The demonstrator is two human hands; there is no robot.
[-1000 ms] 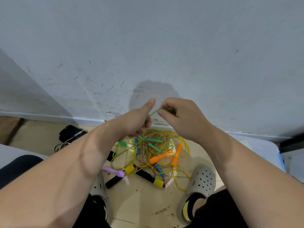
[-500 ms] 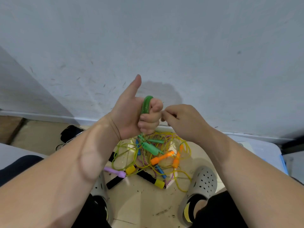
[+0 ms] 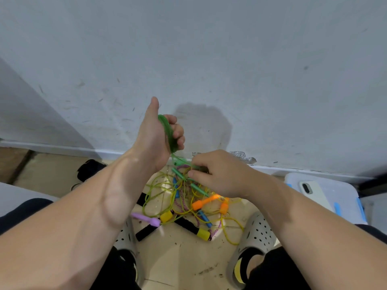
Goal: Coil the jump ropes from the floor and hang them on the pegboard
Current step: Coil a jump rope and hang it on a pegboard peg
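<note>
Right hand dropped; left hand grips rope above.

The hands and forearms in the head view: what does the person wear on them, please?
Nothing is worn on them. The left hand and the right hand are bare: no glove, ring or watch shows. The left forearm and the right forearm are uncovered as far as the picture's edge, and no sleeve is in view.

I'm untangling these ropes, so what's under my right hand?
Beneath the right hand, on the floor: green grips, orange grips and yellow cord. The hand covers whatever lies directly below it.
</note>
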